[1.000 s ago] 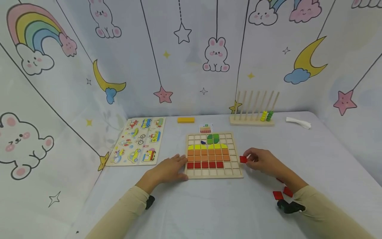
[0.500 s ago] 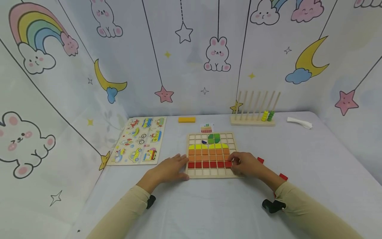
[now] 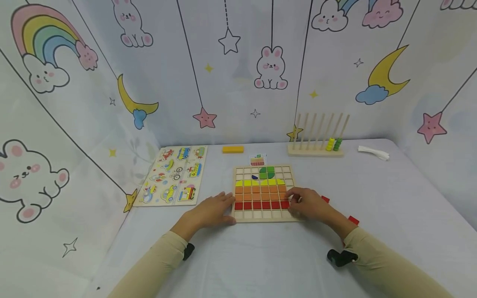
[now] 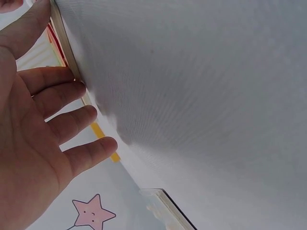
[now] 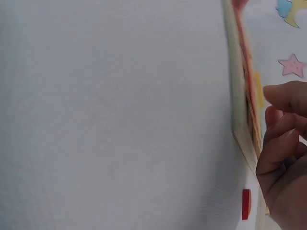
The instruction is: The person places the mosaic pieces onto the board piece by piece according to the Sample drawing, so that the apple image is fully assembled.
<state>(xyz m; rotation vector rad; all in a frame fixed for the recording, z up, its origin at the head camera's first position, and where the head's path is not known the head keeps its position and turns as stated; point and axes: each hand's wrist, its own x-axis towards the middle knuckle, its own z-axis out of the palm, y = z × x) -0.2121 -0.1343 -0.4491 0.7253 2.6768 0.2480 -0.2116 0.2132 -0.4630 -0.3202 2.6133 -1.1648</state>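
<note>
A wooden grid board (image 3: 268, 215) lies on the white table, filled partly with yellow, orange and red rows and a few green pieces. My left hand (image 3: 210, 212) rests along its left edge, fingers spread; the left wrist view shows the fingertips (image 4: 79, 88) right at the board's side. My right hand (image 3: 307, 203) is over the board's right side, fingers loosely bent. Its fingertips are right at the last red square tile (image 3: 284, 205), which lies in the row. No tile shows between the thumb and fingers in the right wrist view.
Loose red tiles (image 3: 353, 220) lie beside the right forearm. A small picture card (image 3: 258, 159) is behind the board. Farther out are a vehicle puzzle board (image 3: 169, 176), a yellow block (image 3: 232, 149), a peg rack with beads (image 3: 314, 152) and a white object (image 3: 374, 152).
My right hand has carried a red tile from beside the board leftward to the red row, where the tile now lies, with the fingers still beside it. The left hand has stayed put.
</note>
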